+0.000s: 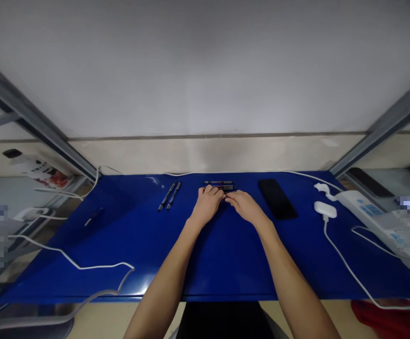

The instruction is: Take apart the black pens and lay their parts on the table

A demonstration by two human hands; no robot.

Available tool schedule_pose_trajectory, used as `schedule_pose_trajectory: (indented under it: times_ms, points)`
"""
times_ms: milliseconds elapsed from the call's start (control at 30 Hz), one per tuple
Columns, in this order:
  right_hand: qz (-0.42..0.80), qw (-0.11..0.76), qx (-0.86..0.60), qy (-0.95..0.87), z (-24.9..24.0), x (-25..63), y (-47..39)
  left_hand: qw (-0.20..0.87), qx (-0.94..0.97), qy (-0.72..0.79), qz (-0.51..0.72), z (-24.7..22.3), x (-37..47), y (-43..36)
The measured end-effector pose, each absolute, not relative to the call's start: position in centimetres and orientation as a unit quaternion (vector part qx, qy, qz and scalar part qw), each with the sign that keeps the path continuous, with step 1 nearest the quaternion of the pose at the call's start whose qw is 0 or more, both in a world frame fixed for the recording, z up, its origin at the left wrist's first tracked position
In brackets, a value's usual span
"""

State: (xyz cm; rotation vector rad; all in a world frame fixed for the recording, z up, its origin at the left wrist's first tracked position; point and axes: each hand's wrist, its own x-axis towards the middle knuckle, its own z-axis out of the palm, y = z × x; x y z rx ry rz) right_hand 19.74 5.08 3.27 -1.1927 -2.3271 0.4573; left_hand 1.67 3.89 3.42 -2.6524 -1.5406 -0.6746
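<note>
Near the back of the blue table, my left hand point(208, 203) has its fingers curled down on a dark pen, which its fingers mostly hide. Close beside it, my right hand point(244, 205) closes thumb and fingers at the right end of that pen. Just beyond the fingers lies a dark pen point(219, 182) running left to right, with another pen point(228, 187) parallel and nearer to me, partly covered by my left hand. Two more dark pens, a left one point(166, 196) and a right one point(174, 196), lie slanted side by side to the left.
A black phone point(277, 198) lies right of my hands on the blue table point(148, 254). Further right are a white charger piece point(325, 209) and a power strip point(371, 214) with cables. A dark pen-like item point(94, 217) and a white cable point(95, 267) lie left.
</note>
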Motion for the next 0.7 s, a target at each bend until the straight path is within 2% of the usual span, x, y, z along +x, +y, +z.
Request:
schedule_pose_trajectory:
  times_ms: [200,367,567,700]
  points:
    - [0.124,0.259,-0.423,-0.859,3.89,19.54,4.87,-0.029,-0.836,-0.496,-0.232,3.54,1.71,4.02]
    - [0.109,0.314,-0.439,-0.835,3.99,19.12,4.62,-0.043,-0.822,-0.517,-0.233,3.86,1.61,3.92]
    - [0.243,0.335,-0.504,-0.758,4.12,18.97,4.67,-0.041,-0.814,-0.529,-0.238,3.74,1.58,3.80]
    - [0.296,0.407,-0.474,-0.723,3.89,18.97,4.88,-0.059,-0.806,-0.537,-0.242,3.54,1.67,3.89]
